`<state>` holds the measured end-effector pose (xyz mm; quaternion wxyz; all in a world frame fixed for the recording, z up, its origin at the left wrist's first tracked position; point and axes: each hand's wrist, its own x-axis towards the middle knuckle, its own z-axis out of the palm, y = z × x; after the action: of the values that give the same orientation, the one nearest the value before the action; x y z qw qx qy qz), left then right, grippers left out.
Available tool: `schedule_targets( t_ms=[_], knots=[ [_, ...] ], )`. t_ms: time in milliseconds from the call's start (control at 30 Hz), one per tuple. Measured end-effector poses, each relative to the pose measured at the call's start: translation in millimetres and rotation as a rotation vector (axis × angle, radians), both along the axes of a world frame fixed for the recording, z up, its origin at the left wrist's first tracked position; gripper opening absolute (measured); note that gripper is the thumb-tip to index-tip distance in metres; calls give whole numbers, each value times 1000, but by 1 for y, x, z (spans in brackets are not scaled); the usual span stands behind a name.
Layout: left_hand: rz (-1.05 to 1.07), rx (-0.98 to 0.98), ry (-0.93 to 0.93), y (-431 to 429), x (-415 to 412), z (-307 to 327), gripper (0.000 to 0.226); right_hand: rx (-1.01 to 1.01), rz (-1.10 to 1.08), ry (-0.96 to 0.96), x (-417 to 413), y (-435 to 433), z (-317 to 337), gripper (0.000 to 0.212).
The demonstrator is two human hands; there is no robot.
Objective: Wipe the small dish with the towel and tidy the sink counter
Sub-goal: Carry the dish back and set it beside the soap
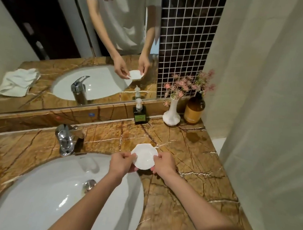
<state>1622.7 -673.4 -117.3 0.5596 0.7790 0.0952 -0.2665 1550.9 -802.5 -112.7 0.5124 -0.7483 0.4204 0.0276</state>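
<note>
Small dish (144,156), white, scalloped rim, held by both hands

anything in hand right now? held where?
Small white dish, held in both hands: left hand pinches its left rim, right hand its right rim, over the counter beside the sink.

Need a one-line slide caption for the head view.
Both hands, left hand and right hand, hold the small white dish over the marble counter beside the sink.
</note>
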Motion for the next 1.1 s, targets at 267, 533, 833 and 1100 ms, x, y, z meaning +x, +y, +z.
schedule_targets(
  t_ms=[267,533,833,1100],
  knots=[
    [26,103,-11,-5,45,-13,13,-141,109,-2,49,2,-13,23],
    [38,143,-35,2,96,-24,19,-371,330,107,107,6,-24,27],
    [12,198,-114,4,107,-34,17,-452,366,112,123,11,-46,35],
    [-38,258,-137,5,110,-39,13,-444,381,111,124,9,-44,36]
  ],
)
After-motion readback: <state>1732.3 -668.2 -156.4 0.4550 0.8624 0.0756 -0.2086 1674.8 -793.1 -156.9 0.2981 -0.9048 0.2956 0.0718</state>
